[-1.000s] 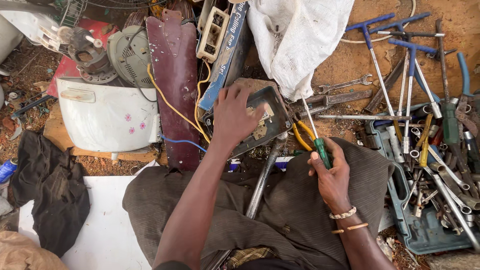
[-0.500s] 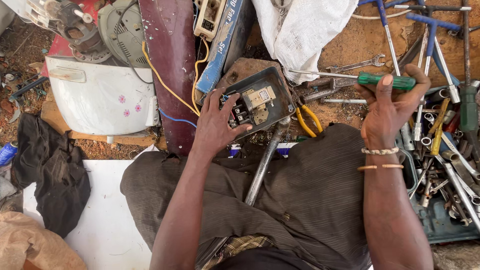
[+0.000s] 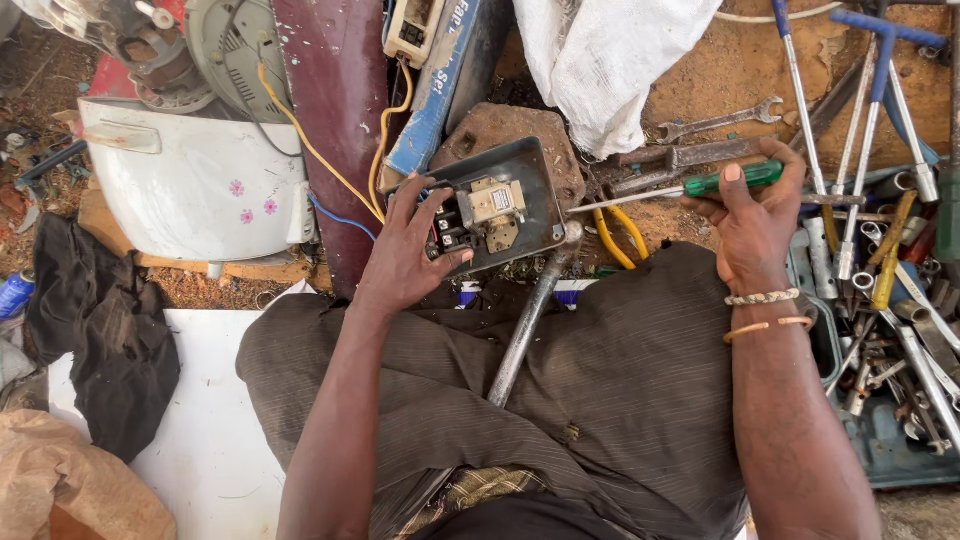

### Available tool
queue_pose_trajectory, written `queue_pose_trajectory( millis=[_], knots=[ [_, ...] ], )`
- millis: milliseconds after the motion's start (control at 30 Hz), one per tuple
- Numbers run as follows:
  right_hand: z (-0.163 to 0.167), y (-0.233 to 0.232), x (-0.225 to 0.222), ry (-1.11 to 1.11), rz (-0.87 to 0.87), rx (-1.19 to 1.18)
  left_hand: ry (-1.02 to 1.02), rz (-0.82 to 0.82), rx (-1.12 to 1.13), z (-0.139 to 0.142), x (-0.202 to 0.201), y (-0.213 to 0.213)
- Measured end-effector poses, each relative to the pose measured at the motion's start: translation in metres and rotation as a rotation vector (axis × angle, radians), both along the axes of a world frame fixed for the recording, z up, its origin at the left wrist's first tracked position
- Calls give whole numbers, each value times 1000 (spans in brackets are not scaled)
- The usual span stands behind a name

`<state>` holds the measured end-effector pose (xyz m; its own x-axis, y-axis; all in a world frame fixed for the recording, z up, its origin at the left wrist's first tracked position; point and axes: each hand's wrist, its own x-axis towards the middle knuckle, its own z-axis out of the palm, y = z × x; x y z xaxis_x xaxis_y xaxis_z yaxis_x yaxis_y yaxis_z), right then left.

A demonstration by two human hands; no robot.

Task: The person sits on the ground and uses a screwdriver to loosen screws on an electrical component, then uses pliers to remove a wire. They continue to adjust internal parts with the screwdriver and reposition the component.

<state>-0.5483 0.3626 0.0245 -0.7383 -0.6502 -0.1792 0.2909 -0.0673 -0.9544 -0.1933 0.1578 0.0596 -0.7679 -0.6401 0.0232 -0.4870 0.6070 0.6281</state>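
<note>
Outdoor patch of reddish dirt ground [image 3: 730, 80], heavily cluttered; I see no bench, the work sits on the ground in front of my lap. A white sack [image 3: 600, 60] lies at the top edge and a tray of spanners and T-handle wrenches [image 3: 890, 300] fills the right edge. White appliance cover [image 3: 190, 185] at left.

My left hand [image 3: 405, 250] lies spread on the dark metal switch box [image 3: 500, 205], fingers open over its near-left corner, touching the terminals. The box is open, tilted, beige component in the middle. My right hand [image 3: 755, 220] is clamped on 1 green-handled screwdriver [image 3: 690, 187], shaft pointing left, its tip close to the box's right rim.
</note>
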Motion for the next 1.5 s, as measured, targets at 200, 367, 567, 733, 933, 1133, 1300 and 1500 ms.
queue_pose_trajectory(
  millis=[200, 367, 567, 733, 933, 1133, 1300, 1500],
  knots=[
    [20, -46, 70, 103, 237, 57, 53, 123, 16, -11, 57, -2],
    [31, -81, 114, 268, 343, -24, 83, 155, 14, -23, 79, -10],
    [18, -83, 116, 190, 184, -115, 5, 212, -36, -21, 61, -18],
    [-4, -88, 98, -66, 128, -7, 38, 186, -199, -24, 47, -12],
    [-1, -100, 91, -55, 201, 7, 7, 114, -14, -26, 39, -23],
    [-10, -96, 91, 48, 165, -36, -8, 122, 6, -33, 33, -20],
    [-15, -99, 85, 41, 163, -2, 18, 128, -18, -38, 29, -22],
    [-19, -101, 86, 24, 104, -3, 3, 146, 25, -43, 26, -24]
  ],
)
